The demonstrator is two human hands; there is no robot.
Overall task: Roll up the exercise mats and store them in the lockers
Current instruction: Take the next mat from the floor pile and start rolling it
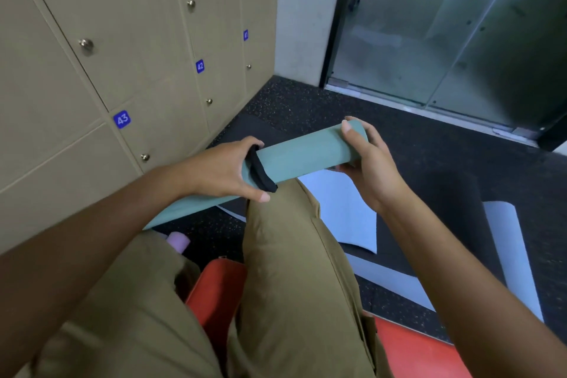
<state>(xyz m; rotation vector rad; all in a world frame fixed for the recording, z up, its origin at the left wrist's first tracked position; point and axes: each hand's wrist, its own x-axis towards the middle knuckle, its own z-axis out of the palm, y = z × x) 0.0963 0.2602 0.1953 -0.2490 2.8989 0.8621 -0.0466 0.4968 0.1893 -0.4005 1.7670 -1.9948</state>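
Observation:
A rolled green mat (302, 155) lies across my knees in the middle of the view. A black strap (260, 170) circles it near its middle. My left hand (225, 170) curls round the roll at the strap, thumb underneath. My right hand (366, 159) grips the roll's far right end. The roll's left part (181, 209) runs under my left forearm. Tan lockers (122, 55) with blue number plates 41, 42 and 43 stand shut on the left.
Pale blue mats (343, 215) lie partly unrolled on the dark speckled floor to the right. A pink roll (178, 241) shows between my legs, over a red seat (214, 294). Glass doors (445, 34) stand at the back right.

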